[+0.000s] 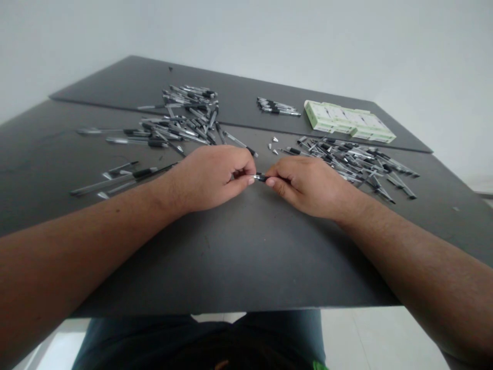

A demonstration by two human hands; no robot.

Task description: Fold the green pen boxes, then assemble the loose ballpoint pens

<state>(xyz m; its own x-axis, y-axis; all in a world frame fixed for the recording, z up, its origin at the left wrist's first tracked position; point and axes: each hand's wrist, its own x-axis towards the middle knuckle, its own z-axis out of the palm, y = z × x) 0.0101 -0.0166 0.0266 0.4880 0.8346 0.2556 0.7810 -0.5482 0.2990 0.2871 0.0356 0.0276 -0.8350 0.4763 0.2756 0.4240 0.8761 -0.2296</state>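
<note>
Between my two hands, over the middle of the dark table, a pen [260, 177] with a black grip lies roughly level. My left hand [225, 174] pinches its silvery tip end between thumb and fingers. The black part is held by my right hand [308, 185], whose fingers hide the rest of it. Just beyond my hands lie a few small clear-and-silver tips [275, 139]. A large heap of pens [192, 115] spreads behind my left hand, and another heap of pen pieces [354, 159] is behind my right.
Green-and-white boxes [348, 121] stand at the back right. A small group of pens [277, 107] lies left of them. More loose pens [134, 174] are beside my left forearm. A seam crosses the dark table [246, 257], whose front edge is near my lap.
</note>
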